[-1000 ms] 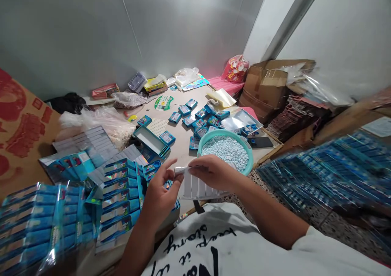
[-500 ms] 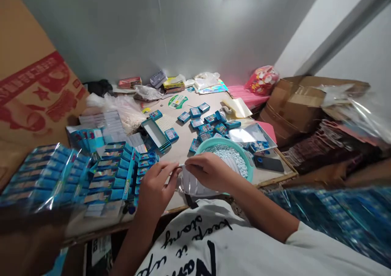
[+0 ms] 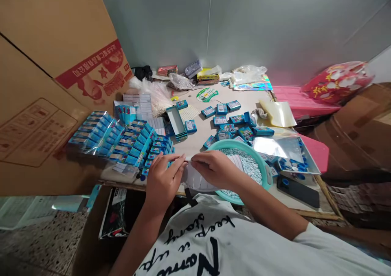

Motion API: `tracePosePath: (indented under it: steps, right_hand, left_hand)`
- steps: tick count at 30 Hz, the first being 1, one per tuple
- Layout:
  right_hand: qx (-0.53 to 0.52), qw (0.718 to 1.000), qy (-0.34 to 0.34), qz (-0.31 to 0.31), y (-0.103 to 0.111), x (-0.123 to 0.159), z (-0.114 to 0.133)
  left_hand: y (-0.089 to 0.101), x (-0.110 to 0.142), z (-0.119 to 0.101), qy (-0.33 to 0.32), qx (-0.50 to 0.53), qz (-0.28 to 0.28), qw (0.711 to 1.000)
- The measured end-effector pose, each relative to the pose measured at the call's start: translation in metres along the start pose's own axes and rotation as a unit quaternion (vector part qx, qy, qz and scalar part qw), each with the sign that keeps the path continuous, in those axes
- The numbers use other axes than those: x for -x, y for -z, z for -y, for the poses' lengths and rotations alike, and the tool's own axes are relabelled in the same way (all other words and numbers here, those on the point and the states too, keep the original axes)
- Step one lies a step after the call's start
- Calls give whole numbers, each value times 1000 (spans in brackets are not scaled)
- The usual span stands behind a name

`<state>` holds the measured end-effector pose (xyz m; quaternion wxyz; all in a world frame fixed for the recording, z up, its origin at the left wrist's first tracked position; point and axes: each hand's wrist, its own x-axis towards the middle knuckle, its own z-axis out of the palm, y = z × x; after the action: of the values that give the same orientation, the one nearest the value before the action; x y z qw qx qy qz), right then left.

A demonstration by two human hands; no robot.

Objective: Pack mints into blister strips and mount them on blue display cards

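My left hand (image 3: 163,178) and my right hand (image 3: 214,168) meet over the table's near edge, both pinching a white sheet of labels (image 3: 195,179) that hangs between them. Just right of the hands stands a teal bowl (image 3: 267,174) full of small pale blue tablets (image 3: 252,166). Stacks of blue packets (image 3: 134,143) wrapped in clear film lie left of my left hand. Small blue boxes (image 3: 232,125) are scattered on the table (image 3: 198,139) beyond the bowl.
A large cardboard box (image 3: 55,84) stands at the left. An open blue tin (image 3: 177,123), plastic bags (image 3: 155,94), a clear tray of blue caps (image 3: 290,157), a black phone (image 3: 301,190), a pink board (image 3: 299,104) and a red bag (image 3: 336,82) crowd the table and right side.
The view has swung left and down, so the table shifted right in the frame. Both hands have stayed together on the white sheet, drawing closer over the table edge.
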<state>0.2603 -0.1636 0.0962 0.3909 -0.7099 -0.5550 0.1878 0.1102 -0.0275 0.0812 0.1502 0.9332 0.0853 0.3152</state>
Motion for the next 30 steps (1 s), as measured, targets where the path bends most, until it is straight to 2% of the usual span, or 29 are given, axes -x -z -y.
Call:
tracePosePath:
  steps: [4,9,13,16,18,20,22,24,25,27,30]
  right_hand:
    - [-15,999,-27,-37,-8,-6,11]
    - [-32,997,-29,-57,-22,-10,18]
    - [-63,994,-44,-83,-30,-16,19]
    - [-67,988,-61,-127,-29,-24,18]
    - [-54,983,-83,-157,-26,-28,11]
    - [-27,978,-116,-174,-23,-28,-4]
    - [11,971,-159,-177,-20,-23,-27]
    - [45,962,-210,-167,-21,-13,-55]
    - [56,957,-234,-161,-21,-7,-68]
    - [66,951,-261,-150,-23,5,-89]
    - [60,953,-261,-143,-23,16,-98]
  left_hand:
    - [5,8,14,-65,-50,-13,997]
    - [13,18,34,-150,-76,-26,985]
    - [17,23,46,-172,-95,-25,980]
    - [16,26,53,-175,-25,-8,984]
    - [15,27,58,-115,104,4,988]
    - [14,25,63,38,243,-15,969]
    - [13,21,69,207,334,-56,918]
    - [13,16,76,300,384,-96,868]
    - [12,15,80,319,399,-110,853]
    - [10,14,86,329,404,-121,845]
    - [3,17,89,315,372,-70,870]
